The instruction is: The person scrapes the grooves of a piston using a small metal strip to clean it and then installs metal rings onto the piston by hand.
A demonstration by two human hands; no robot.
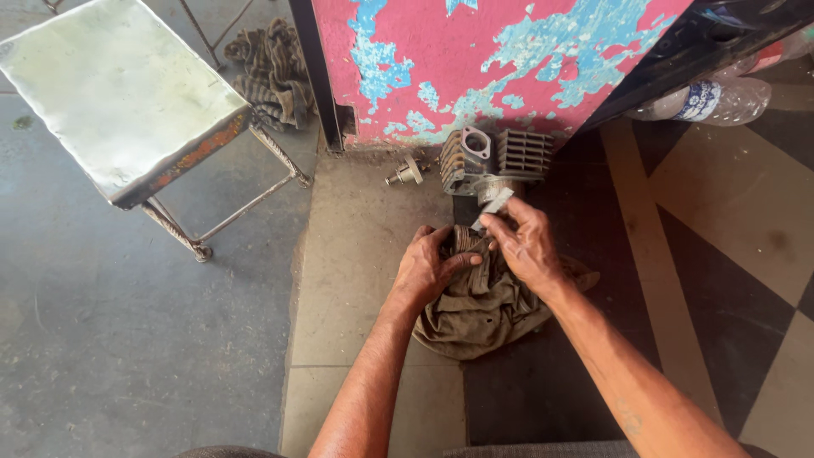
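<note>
hands 2 (428,267) | rags 2 (479,309) | finned cylinder 1 (496,157) | stool 1 (119,93) | plastic bottle 1 (716,100)

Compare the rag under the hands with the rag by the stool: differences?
The rag under the hands lies on the tiled floor, pressed by the left hand, with the right hand above it; the rag by the stool lies untouched near the pink wall. The near one looks olive-brown, the far one darker and striped. Both are crumpled and dirty.
</note>
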